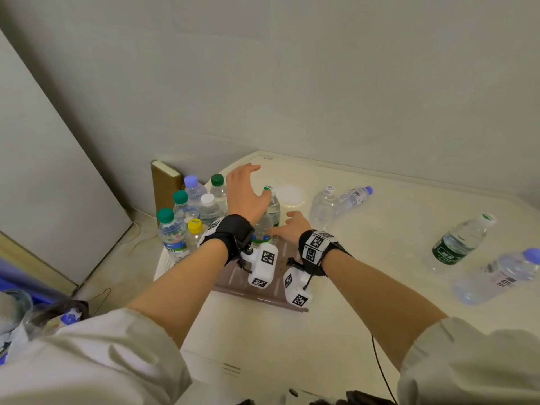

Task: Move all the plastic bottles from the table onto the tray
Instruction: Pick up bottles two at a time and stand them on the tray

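Single head cam, wide-angle, looking steeply down and forward over both forearms at the surface (380,258), close range.

Materials, tabletop scene

Bottles (460,242) clear glossy plastic, paper-look labels; table (394,206) smooth cream, faint sheen; tray (233,283) brown matt ribbed plastic; wrist straps (233,232) black cloth; sleeves (96,363) pale matt fabric, lower frame.
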The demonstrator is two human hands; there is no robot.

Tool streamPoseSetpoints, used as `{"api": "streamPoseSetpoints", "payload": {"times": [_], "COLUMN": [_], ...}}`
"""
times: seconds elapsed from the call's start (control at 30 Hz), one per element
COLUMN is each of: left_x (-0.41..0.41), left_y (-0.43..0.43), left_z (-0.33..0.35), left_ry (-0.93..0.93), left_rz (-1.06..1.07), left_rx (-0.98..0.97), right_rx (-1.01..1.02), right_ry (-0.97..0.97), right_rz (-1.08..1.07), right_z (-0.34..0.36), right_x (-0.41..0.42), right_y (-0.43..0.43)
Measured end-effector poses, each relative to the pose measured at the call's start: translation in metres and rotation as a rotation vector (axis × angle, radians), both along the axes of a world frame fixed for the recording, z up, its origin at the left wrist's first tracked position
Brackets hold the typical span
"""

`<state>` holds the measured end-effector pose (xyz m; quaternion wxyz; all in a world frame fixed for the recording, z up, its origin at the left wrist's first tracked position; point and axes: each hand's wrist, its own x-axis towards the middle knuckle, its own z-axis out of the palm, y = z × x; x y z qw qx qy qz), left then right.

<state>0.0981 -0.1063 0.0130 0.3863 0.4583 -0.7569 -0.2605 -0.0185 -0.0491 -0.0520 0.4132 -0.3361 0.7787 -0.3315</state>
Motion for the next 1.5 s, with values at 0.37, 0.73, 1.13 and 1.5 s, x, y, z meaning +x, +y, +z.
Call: {"api": "streamPoseSetpoints", "payload": {"times": [0.37,0.73,1.13,1.5], "left_x": [-0.107,-0.167,-0.198,-0.209], "left_y": [0.035,0.024,0.006,-0.023], "left_z": [0.025,-0.023,-0.059,-0.090], "left_ry": [0.191,0.101,-0.280,-0.254], "left_rz": [-0.238,-0.171,-0.124,-0.176], "left_rx": [0.068,0.397,0.492,0.561], "right_rx": [-0.084,-0.133,-0.060,0.062], "right_ry": [0.071,-0.159,-0.338,-0.352], "right_rz": [-0.301,-0.677,-0.763,-0.697], "right_z": [0.033,0.037,0.017,-0.034], "right_x": [-0.099,-0.199,-0.246,-0.267], "right_y": [0.052,0.096,0.055,0.005]}}
